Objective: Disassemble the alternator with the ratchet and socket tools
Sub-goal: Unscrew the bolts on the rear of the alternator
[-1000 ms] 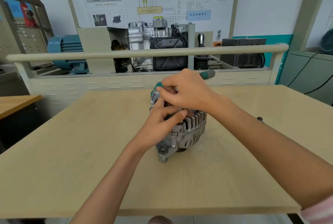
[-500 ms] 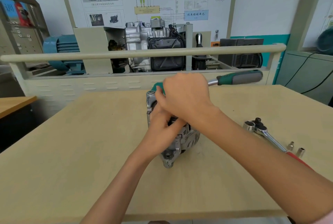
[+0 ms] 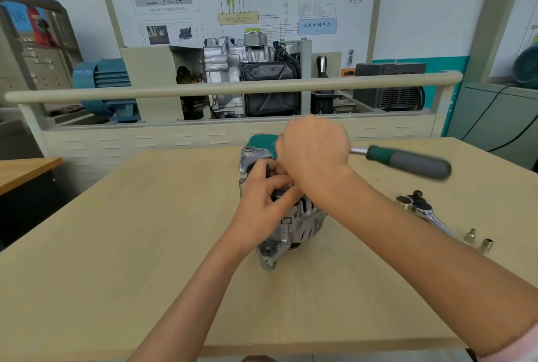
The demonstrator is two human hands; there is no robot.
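Two hands work one ribbed silver alternator: left hand grips it, right hand clenches one green-handled ratchet; two small sockets lie beside one chrome ratchet.

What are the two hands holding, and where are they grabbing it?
The right hand grips the green-handled ratchet near its head end, leaving the handle free. The left hand holds the alternator around its upper body.

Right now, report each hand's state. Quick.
Left hand: fingers curled, gripping the alternator.
Right hand: closed around the head end of the green-handled ratchet on top of the alternator.
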